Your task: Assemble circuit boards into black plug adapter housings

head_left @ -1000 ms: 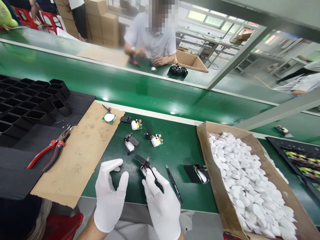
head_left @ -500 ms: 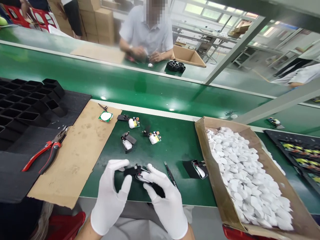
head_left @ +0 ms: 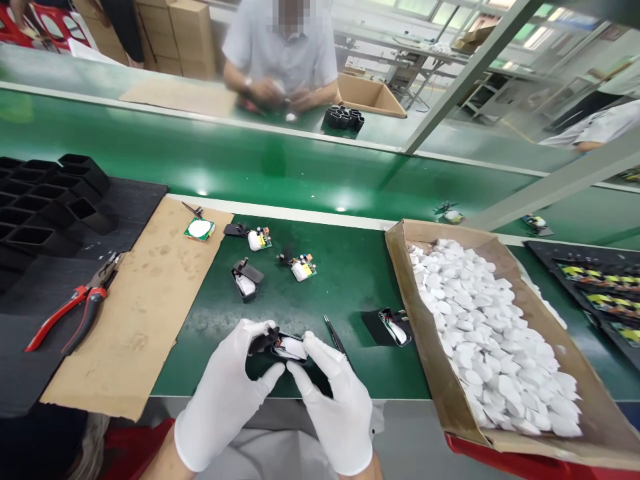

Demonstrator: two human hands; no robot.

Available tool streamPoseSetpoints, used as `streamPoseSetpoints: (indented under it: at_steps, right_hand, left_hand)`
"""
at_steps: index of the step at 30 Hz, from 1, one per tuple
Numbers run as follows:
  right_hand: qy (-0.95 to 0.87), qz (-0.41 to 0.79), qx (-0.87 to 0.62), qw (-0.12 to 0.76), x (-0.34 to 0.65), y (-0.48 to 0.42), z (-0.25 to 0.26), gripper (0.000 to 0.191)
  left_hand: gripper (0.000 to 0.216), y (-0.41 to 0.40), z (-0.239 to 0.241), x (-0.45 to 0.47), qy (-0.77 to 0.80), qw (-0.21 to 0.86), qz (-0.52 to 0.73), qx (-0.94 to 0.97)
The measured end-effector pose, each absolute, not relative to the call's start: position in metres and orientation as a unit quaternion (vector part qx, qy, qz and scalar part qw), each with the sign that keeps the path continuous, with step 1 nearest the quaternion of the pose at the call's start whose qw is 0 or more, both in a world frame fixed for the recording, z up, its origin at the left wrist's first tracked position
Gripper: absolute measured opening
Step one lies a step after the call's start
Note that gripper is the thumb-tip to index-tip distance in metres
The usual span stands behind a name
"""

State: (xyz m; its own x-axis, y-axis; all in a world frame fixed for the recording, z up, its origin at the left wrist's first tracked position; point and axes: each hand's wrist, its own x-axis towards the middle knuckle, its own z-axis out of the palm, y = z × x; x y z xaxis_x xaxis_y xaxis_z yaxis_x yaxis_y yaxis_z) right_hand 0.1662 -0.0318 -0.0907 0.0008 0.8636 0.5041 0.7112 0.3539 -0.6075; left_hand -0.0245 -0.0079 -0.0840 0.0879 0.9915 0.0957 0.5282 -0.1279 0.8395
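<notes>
Both my hands wear white gloves and meet over the near edge of the green mat. Between them is a small black case with a white part inside. My left hand pinches its left end with thumb and fingers. My right hand grips its right end. Black tweezers lie on the mat just right of my right hand. Another black case with a white part lies further right, near the box.
A cardboard box of several white pieces stands on the right. Three small assemblies lie on the mat beyond my hands. Red-handled pliers lie left, by a cardboard sheet and black trays. Across the green belt a person works.
My left hand has closed in from open and empty onto the black case that my right hand held. The case now lies level between both hands. The view has tilted down slightly.
</notes>
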Motion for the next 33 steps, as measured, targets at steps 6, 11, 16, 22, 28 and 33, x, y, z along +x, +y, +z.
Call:
streamPoseSetpoints:
  at_steps: [6,11,16,22,28,33]
  right_hand:
    - [-0.705,0.055,-0.585,0.397,0.164,-0.037,-0.085,0.036]
    - [-0.717,0.012,-0.598,0.358,0.16,-0.04,-0.076,0.038]
    - [-0.725,0.049,-0.591,0.35,0.164,-0.034,-0.068,0.029]
    - [-0.688,0.042,-0.635,0.349,0.162,-0.036,-0.064,0.04]
    - [-0.727,0.024,-0.607,0.321,0.157,-0.037,-0.062,0.034]
    - [-0.672,0.075,-0.65,0.348,0.158,-0.039,-0.064,0.029]
  left_hand:
    - [0.024,-0.007,-0.079,-0.024,0.551,0.336,0.363,0.672]
    - [0.03,-0.015,-0.085,-0.023,0.539,0.283,0.38,0.696]
    - [0.03,-0.014,-0.086,-0.024,0.537,0.272,0.368,0.708]
    - [0.034,-0.012,-0.086,-0.024,0.532,0.25,0.37,0.72]
    - [0.034,-0.013,-0.087,-0.024,0.523,0.233,0.365,0.734]
    - [0.035,-0.011,-0.085,-0.023,0.526,0.213,0.365,0.738]
